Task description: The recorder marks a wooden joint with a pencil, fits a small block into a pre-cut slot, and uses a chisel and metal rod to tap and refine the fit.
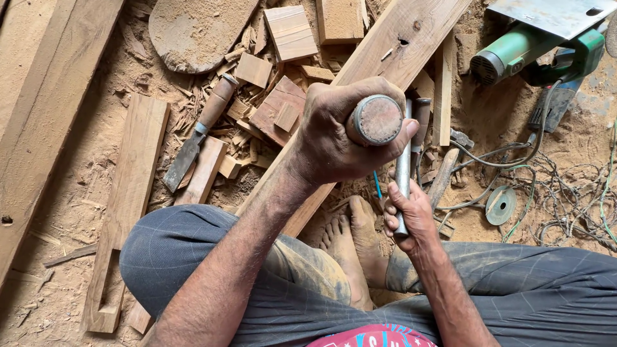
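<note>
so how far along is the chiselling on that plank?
Done: the plank on the left already has a slot cut at its near end, and offcuts and shavings litter the floor. In hand: the left hand grips a round-ended wooden handle, the right hand holds a metal chisel against the long plank. Left: the cut itself is hidden behind the hands, so its depth cannot be judged.

Ground: bare earth floor [83, 193] covered in pale sawdust and wood chips. Daylight, even, soft shadows. Beyond the fingers, a scatter of small square reddish-brown wooden offcuts [283, 77] and a rounded, dust-coated wooden slab [193, 29]. Far out to the side of the fingers, long pale timber boards [45, 96] lie flat. On the opposite side, tangled grey and green wires [565, 199] on the dust.
</note>
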